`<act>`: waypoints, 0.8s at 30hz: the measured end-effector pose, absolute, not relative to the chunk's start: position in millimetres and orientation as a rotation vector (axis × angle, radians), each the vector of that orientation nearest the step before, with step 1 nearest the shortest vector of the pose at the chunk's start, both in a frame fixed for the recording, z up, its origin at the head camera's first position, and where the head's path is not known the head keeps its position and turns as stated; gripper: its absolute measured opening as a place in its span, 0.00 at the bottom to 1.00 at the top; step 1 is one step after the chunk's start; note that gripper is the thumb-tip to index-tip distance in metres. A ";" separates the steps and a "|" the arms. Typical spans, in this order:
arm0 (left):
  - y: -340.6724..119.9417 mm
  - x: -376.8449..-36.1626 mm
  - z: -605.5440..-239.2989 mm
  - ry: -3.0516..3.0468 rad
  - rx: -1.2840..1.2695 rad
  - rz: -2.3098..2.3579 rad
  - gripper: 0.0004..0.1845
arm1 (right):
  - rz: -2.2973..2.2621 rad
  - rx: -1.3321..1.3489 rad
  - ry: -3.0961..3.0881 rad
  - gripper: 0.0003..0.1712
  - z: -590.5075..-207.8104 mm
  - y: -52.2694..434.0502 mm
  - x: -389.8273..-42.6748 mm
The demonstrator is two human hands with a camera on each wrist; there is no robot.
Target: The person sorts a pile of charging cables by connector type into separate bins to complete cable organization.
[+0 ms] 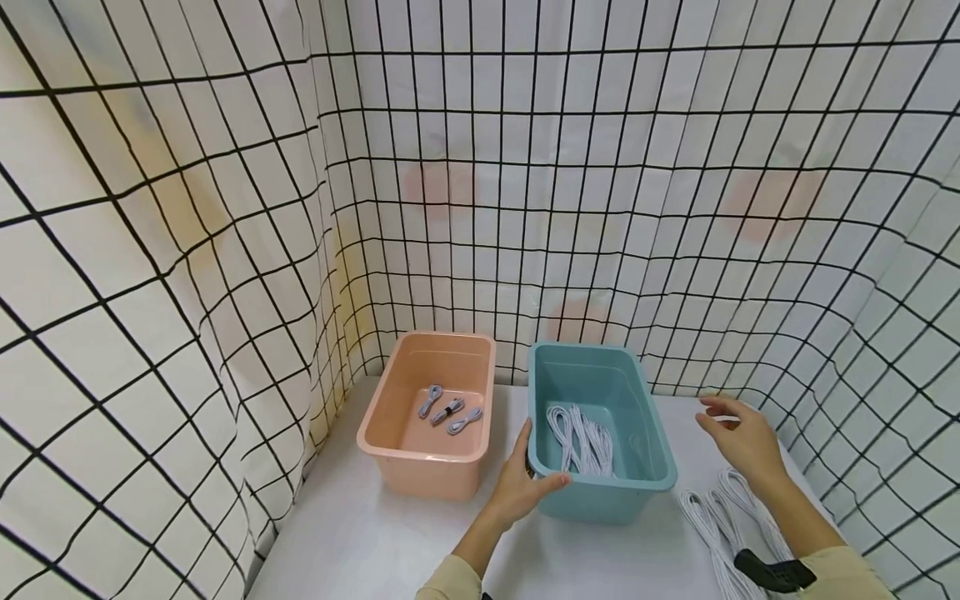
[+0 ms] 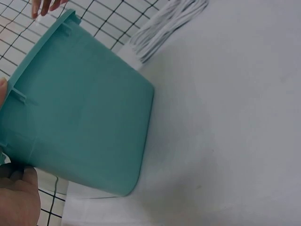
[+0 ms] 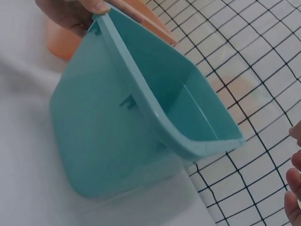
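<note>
A teal plastic bin stands on the table with bundles of white cord lying inside. My left hand grips its front left corner, the thumb over the rim and the fingers along the side. In the right wrist view the left thumb shows on the rim. My right hand hovers to the right of the bin, holding nothing, fingers loosely bent. Below it, more bundles of white cord lie on the table, partly hidden by the right forearm.
To the left stands a peach bin with three small tied grey cords on its floor. Black wire mesh over white sheeting encloses the back and sides. The table has a white covering.
</note>
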State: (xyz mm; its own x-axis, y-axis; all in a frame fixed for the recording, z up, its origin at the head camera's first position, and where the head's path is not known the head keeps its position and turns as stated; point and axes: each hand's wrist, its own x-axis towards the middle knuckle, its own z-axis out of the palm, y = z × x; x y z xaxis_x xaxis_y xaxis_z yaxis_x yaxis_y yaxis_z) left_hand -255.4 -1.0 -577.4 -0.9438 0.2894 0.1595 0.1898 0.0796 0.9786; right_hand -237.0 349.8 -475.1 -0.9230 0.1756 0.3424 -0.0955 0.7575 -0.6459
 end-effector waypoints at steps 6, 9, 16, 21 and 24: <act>-2.7 -256.7 -575.9 2.281 0.485 2.010 0.61 | 0.943 -0.062 -2.558 0.23 -489.4 366.1 -225.0; -2.6 -256.9 -575.9 2.283 0.481 2.008 0.61 | 0.918 -0.072 -2.547 0.23 -505.2 375.2 -216.8; -2.9 -255.4 -575.2 2.293 0.464 1.990 0.61 | 0.847 -0.175 -2.574 0.20 -554.7 393.5 -197.0; -2.1 -255.4 -573.3 2.292 0.452 1.973 0.62 | 0.919 -0.321 -2.629 0.23 -580.0 401.0 -183.2; -1.7 -254.6 -573.2 2.286 0.453 1.973 0.62 | 0.931 -0.393 -2.642 0.24 -588.5 403.1 -177.2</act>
State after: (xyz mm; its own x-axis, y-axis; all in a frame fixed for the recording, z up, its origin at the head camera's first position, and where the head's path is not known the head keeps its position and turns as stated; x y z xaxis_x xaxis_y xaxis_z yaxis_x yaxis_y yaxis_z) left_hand -254.6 -1.7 -573.2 -0.9522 0.2785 0.1257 0.1651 0.1228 0.9786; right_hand -177.2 403.1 -588.5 -0.9138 0.3546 0.1981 0.1523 0.7511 -0.6424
